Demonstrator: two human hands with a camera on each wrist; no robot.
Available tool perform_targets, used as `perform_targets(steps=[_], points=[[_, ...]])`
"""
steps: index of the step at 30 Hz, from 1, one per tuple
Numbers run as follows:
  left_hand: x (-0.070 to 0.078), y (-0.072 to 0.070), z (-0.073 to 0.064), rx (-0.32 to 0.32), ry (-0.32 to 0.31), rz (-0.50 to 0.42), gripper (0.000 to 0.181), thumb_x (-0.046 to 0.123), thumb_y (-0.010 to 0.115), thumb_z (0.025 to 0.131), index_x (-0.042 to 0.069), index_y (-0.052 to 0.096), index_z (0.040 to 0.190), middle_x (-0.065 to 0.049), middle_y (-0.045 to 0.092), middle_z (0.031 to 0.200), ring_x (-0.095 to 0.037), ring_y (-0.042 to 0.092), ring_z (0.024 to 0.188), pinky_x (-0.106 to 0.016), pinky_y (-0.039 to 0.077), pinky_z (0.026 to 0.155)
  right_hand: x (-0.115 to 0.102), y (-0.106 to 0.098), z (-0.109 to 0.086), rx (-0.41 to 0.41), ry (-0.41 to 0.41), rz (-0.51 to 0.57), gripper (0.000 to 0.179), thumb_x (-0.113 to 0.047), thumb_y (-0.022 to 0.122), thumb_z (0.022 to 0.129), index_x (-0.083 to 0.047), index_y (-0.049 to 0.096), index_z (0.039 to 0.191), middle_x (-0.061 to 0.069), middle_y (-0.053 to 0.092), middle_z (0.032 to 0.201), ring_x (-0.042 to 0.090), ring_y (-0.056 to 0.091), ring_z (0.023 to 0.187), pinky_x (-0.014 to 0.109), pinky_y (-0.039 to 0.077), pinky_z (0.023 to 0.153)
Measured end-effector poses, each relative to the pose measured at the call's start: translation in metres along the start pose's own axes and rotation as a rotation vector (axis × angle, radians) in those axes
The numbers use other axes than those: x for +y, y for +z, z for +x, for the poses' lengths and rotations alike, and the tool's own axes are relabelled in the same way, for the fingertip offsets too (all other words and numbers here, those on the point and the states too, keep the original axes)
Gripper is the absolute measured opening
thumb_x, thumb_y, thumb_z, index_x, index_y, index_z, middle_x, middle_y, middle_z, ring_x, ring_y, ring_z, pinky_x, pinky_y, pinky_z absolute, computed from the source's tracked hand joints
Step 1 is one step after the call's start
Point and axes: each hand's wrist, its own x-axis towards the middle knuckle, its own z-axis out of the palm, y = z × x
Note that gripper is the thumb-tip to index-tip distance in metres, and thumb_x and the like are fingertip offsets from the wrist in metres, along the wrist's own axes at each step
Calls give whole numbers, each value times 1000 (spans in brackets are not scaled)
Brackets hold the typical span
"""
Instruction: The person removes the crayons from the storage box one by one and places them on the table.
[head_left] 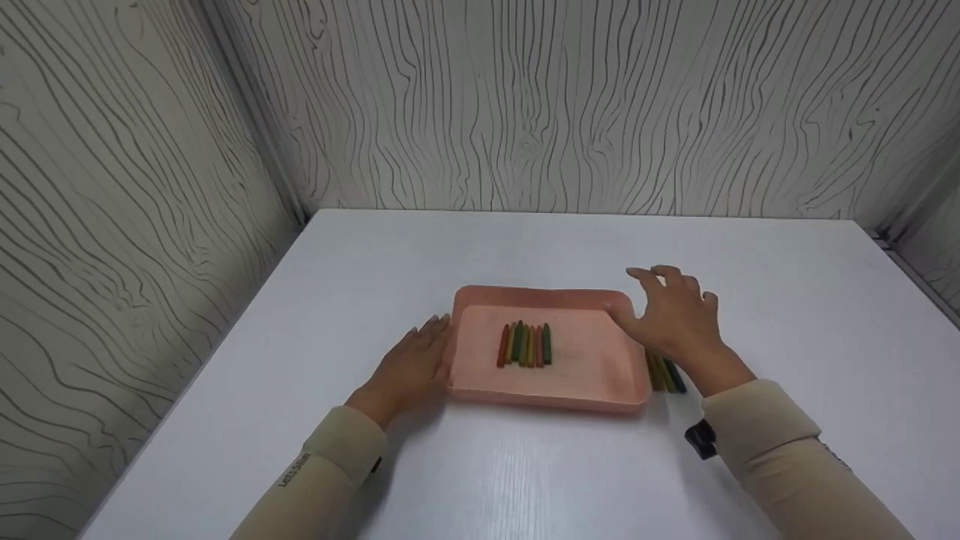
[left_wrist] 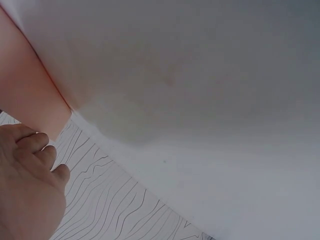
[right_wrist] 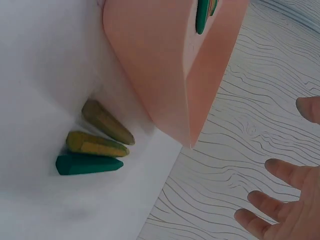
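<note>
A shallow pink tray (head_left: 600,360) sits on the white table with a row of several crayons (head_left: 525,345) in it, red, green and yellowish-brown, side by side. My left hand (head_left: 411,367) rests its straight fingers against the tray's left wall. Raised over the tray's right edge, my right hand (head_left: 675,315) has its fingers spread and holds nothing. Below it, just outside the tray's right wall, three crayons lie on the table: a brown crayon (right_wrist: 107,121), a yellow crayon (right_wrist: 97,144) and a green crayon (right_wrist: 89,164). In the head view the right hand partly hides these three.
The white table (head_left: 360,270) reaches back to a wall (head_left: 525,105) with a wood-grain pattern. Another patterned wall (head_left: 112,225) stands along the left side. A small black object (head_left: 702,439) shows at the right sleeve cuff.
</note>
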Motion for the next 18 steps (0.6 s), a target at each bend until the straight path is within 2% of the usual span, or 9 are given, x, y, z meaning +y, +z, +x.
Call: perform_targets(steps=[3,11,18], points=[[0,0,0,4,4,-1,56,31,31,103,7,20,152,-4,18,157,-20,12,144,-38,13,115,-7,8,2,-7,-8,3,68,-51,55,89,-7,46,140,27,38,138,50,35,122,69,29,88],[0,-1,-2,8,37,15,54,29,30,103,4,22,151,-7,20,156,-23,15,143,-39,13,115,-24,29,8,-28,-45,-7,70,-55,55,87,-8,48,138,25,43,135,46,40,120,68,33,89],[1,-2,0,-3,13,33,54,29,30,103,6,22,152,-5,20,157,-22,14,143,-38,14,115,-34,41,10,-47,-65,0,67,-53,57,87,-8,52,136,23,48,132,45,43,118,67,36,87]])
